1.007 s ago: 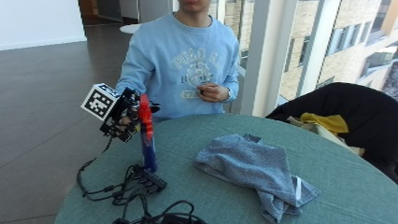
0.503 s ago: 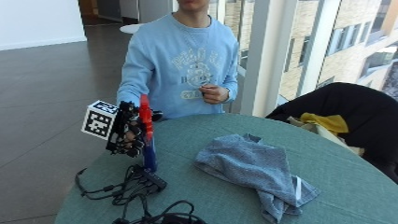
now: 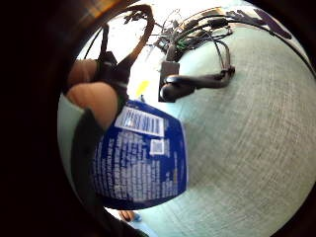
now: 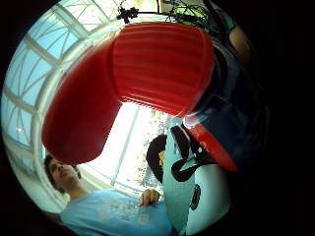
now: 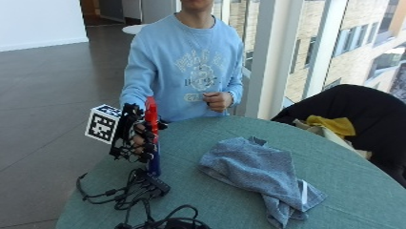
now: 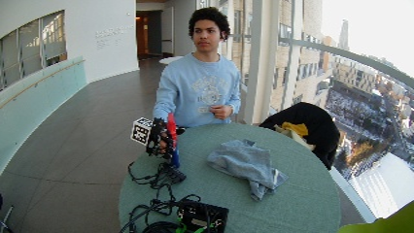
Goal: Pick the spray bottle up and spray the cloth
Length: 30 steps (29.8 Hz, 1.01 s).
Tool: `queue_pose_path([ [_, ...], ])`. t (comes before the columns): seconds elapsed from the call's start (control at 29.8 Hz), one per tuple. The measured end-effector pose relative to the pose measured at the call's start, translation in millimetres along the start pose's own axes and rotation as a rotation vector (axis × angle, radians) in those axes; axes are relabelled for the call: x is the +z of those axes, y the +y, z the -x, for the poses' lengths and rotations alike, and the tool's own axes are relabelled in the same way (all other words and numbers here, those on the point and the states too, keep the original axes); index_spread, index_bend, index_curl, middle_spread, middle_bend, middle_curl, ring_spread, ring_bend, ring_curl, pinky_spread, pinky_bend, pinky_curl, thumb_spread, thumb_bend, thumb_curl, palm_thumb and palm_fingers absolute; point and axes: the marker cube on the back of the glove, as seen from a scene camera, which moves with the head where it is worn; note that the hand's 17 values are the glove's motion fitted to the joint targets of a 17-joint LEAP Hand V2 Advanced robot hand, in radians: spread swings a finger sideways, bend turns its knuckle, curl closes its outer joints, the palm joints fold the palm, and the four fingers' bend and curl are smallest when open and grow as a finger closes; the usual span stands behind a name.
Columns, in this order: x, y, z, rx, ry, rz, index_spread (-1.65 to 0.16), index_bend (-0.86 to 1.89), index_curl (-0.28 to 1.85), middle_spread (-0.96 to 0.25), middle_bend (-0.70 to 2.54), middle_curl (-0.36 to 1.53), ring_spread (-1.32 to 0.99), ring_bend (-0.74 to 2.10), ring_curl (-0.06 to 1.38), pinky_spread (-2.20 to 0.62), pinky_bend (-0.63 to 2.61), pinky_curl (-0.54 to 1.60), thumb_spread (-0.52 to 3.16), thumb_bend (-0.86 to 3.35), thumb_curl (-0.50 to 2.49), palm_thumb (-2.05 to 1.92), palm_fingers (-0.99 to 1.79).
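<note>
Gloved right hand (image 5: 136, 136) curls round the spray bottle (image 5: 152, 138): red trigger head, dark blue body with white printed label, upright at the desk (image 5: 355, 191) edge, base near or on the surface. Crumpled grey-blue cloth (image 5: 257, 171) lies at the bottle's 3 o'clock, apart.

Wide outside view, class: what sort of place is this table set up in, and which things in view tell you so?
Probably an upper-floor lobby or corridor of a large public or office building: tall glass walls overlooking city buildings, a long open floor, and a round table with a cloth.
</note>
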Motion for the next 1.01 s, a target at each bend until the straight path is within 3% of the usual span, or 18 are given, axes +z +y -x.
queue_pose_path([
  [0.27, 5.4, -3.8, 16.8, -0.064, 0.064, 0.083, -0.27, 0.13, 0.34, -0.1, 0.22, 0.41, -0.06, 0.39, 0.37, 0.15, 0.26, 0.32, 0.89, 0.06, 0.45, 0.99, 1.07],
  [0.64, 35.6, -36.2, 73.4, -0.099, 0.158, 0.4, -0.24, 0.14, 0.36, -0.11, 0.24, 0.44, -0.07, 0.39, 0.38, 0.12, 0.27, 0.35, 0.65, 0.01, 0.55, 1.06, 1.1],
  [1.01, 83.5, -48.5, 90.4, 0.025, 0.259, 0.7, -0.24, 0.14, 0.37, -0.1, 0.23, 0.46, -0.08, 0.39, 0.38, 0.12, 0.27, 0.35, 0.56, -0.02, 0.61, 1.08, 1.1],
])
